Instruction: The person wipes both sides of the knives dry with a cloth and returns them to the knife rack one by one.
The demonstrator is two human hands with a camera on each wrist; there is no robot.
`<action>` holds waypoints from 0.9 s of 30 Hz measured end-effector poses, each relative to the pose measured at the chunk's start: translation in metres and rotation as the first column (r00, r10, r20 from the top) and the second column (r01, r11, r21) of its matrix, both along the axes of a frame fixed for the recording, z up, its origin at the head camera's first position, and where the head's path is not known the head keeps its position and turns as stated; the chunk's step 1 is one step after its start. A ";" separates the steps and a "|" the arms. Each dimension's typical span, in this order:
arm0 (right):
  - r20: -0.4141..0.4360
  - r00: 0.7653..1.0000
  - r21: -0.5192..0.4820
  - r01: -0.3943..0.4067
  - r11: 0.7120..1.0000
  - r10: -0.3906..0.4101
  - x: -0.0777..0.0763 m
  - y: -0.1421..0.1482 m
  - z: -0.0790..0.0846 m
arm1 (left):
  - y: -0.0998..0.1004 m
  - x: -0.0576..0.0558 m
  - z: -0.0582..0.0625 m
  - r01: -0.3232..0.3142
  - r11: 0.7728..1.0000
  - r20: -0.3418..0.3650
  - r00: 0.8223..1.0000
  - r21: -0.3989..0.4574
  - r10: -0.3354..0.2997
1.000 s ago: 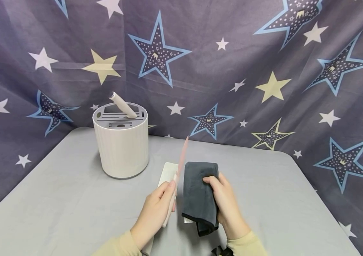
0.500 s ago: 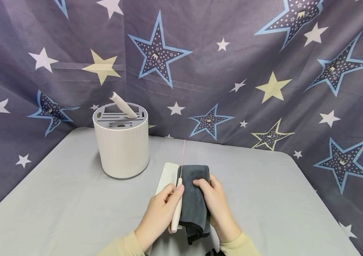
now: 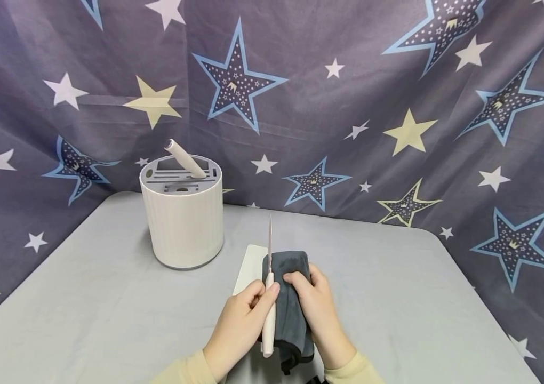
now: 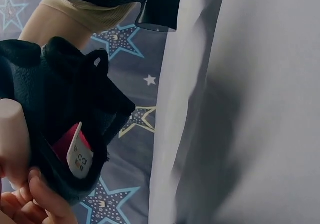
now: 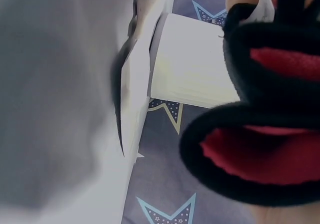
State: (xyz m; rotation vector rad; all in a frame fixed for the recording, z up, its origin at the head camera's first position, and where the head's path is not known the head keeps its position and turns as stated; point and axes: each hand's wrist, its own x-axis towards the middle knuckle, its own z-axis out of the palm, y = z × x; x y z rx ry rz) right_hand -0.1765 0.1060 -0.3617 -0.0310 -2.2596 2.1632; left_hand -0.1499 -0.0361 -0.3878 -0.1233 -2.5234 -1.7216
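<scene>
In the head view my left hand [image 3: 240, 325] grips a knife [image 3: 268, 320] by its white handle. The narrow blade points away from me and shows nearly edge-on. My right hand [image 3: 320, 314] holds a folded dark grey cloth [image 3: 292, 309] with black edging, thumb on top, right beside the knife. The cloth lies along the blade's base and the handle; whether it wraps under the blade is hidden. A red inner side of the cloth [image 5: 265, 156] shows in the right wrist view. A white label [image 4: 80, 156] hangs from it in the left wrist view.
A white round knife block [image 3: 183, 226] stands at the back left, with one white-handled item [image 3: 185, 158] leaning out of its slotted grey top. A flat white board [image 3: 251, 264] lies under and beyond the left hand. Star-patterned fabric [image 3: 373, 96] rises behind the grey-covered table [image 3: 411, 298].
My right hand has brought the cloth leftward against the knife. The left hand has shifted slightly right and turned the knife, so its pink blade face has given way to a thin edge.
</scene>
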 end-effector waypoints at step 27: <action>-0.045 0.997 0.081 -0.056 0.995 0.059 0.013 -0.012 -0.009 | -0.009 -0.014 0.001 -0.118 0.989 -0.036 0.993 -0.088 0.115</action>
